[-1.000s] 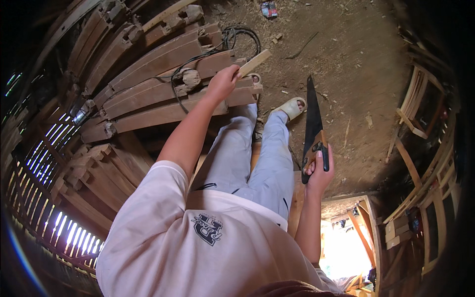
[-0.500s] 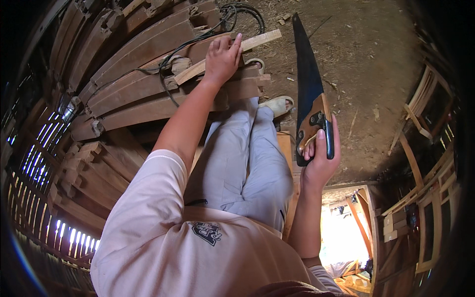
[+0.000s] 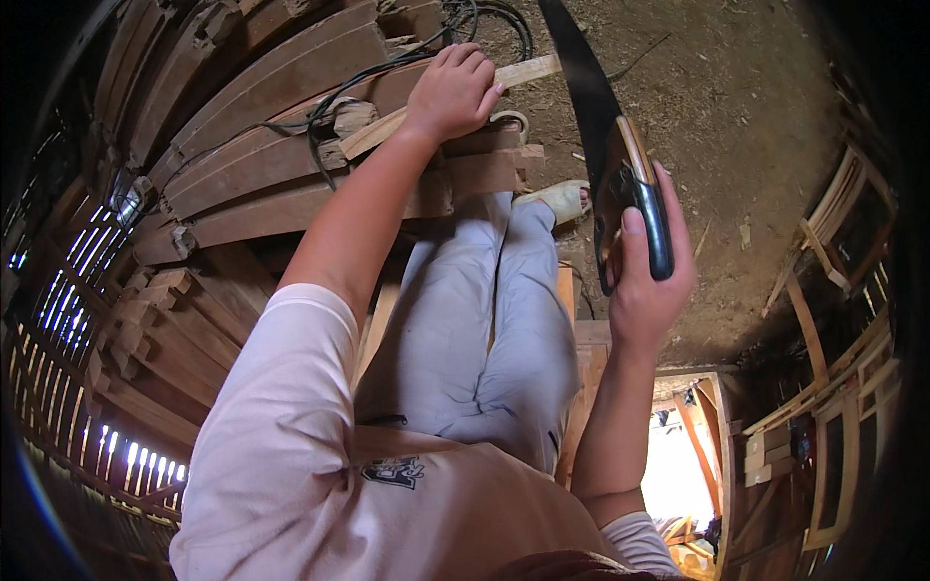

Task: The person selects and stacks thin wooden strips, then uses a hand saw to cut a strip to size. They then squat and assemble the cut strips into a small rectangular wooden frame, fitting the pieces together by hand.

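Observation:
My left hand (image 3: 453,95) is closed over a thin pale wooden strip (image 3: 526,72), which lies slantwise across the stacked brown timbers. The strip's far end sticks out to the right over the dirt floor. In my right hand (image 3: 651,276) is a handsaw (image 3: 586,82), my fingers wrapped round its dark and wood-coloured handle. Its long dark blade points up and away, leaning left. The blade's edge appears right at the end of the strip; whether they touch I cannot tell.
Curved brown timbers (image 3: 281,92) are stacked at the left, with a black cable (image 3: 320,116) running over them. My sandalled foot (image 3: 562,200) rests on the dirt floor (image 3: 736,126). Wooden frames (image 3: 843,445) lean at the right, beside a bright doorway (image 3: 678,465).
The handsaw has tilted and come left, bringing its blade to the strip's end. My left hand has turned and closed more firmly over the strip.

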Available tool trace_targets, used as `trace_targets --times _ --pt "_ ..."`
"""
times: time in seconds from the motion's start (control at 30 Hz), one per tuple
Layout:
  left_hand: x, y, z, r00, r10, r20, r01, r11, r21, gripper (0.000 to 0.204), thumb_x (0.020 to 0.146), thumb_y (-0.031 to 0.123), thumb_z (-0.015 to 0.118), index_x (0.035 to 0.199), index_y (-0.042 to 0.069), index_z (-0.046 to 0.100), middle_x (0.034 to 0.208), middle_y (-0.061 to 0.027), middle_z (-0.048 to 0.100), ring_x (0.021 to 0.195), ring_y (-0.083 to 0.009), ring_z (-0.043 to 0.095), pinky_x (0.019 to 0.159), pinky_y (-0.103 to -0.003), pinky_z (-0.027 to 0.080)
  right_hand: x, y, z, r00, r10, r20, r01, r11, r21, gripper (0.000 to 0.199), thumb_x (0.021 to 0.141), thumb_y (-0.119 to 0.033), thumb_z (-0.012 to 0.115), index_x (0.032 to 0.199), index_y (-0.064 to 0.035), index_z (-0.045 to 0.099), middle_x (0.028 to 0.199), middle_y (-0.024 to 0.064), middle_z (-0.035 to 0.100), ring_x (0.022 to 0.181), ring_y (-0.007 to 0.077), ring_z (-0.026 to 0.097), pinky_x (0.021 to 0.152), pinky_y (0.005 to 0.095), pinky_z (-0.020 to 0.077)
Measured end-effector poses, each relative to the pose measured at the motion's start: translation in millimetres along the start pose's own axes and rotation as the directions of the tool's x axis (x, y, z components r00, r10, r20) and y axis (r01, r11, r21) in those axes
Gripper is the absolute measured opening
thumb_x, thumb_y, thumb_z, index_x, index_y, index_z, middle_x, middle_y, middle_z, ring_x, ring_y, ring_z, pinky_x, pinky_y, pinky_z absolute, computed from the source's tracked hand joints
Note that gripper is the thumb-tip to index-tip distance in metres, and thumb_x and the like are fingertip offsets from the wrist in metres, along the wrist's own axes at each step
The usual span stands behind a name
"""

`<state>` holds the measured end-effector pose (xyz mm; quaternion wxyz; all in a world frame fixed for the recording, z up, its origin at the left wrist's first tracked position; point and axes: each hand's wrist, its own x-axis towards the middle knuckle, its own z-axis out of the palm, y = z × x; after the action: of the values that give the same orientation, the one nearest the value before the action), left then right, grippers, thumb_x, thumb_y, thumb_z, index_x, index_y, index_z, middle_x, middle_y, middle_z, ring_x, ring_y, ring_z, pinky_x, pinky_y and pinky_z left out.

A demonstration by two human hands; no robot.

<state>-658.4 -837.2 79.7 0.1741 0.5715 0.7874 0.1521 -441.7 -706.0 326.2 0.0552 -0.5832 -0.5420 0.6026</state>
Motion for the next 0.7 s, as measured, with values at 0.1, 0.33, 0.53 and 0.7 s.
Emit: trace_targets --times 0.1,0.33,0.53,0.7 --pt "0.2 3.9 -0.7 1.000 0.013 -0.009 -0.012 0.998 0.057 0.029 0.098 0.035 0.059 0.101 0.006 0.062 0.113 -0.0152 0.068 0.127 -0.0340 0.055 0.111 -0.048 0.040 14.6 7.8 16.3 0.998 -0.062 -0.001 0.062 0.998 0.028 0.048 0.097 -0.013 0.070 0.142 -0.0007 0.058 0.097 0.0038 0.068 0.078 0.0047 0.059 0.065 0.0209 0.0478" --pt "-4.0 5.0 1.9 0.998 0.047 -0.047 -0.039 0.986 0.159 0.032 0.098 0.037 0.059 0.100 0.005 0.064 0.111 -0.0140 0.068 0.125 -0.0322 0.056 0.106 -0.045 0.043 58.4 10.4 56.5 0.958 -0.286 -0.008 0.285 0.957 -0.058 0.044 0.096 -0.015 0.071 0.136 0.0017 0.062 0.099 0.0055 0.070 0.083 0.0078 0.062 0.073 0.0241 0.0514" --pt "-1.5 6.3 1.0 0.999 0.032 -0.018 -0.029 0.987 0.157 0.032 0.099 0.037 0.058 0.099 0.005 0.064 0.107 -0.0126 0.067 0.122 -0.0311 0.057 0.104 -0.044 0.043 79.3 23.7 78.7 0.949 -0.313 0.046 0.314 0.949 -0.032 0.043 0.097 -0.016 0.071 0.135 0.0023 0.062 0.100 0.0066 0.071 0.085 0.0088 0.063 0.075 0.0252 0.0523" --pt "-3.1 4.0 4.3 0.999 0.021 -0.039 -0.015 0.988 0.152 0.033 0.099 0.038 0.057 0.096 0.006 0.063 0.106 -0.0118 0.067 0.123 -0.0307 0.056 0.105 -0.044 0.041 74.5 31.7 84.9 0.958 -0.275 0.077 0.279 0.959 -0.046 0.045 0.096 -0.016 0.071 0.136 0.0009 0.062 0.101 0.0074 0.072 0.086 0.0083 0.064 0.076 0.0250 0.0526"
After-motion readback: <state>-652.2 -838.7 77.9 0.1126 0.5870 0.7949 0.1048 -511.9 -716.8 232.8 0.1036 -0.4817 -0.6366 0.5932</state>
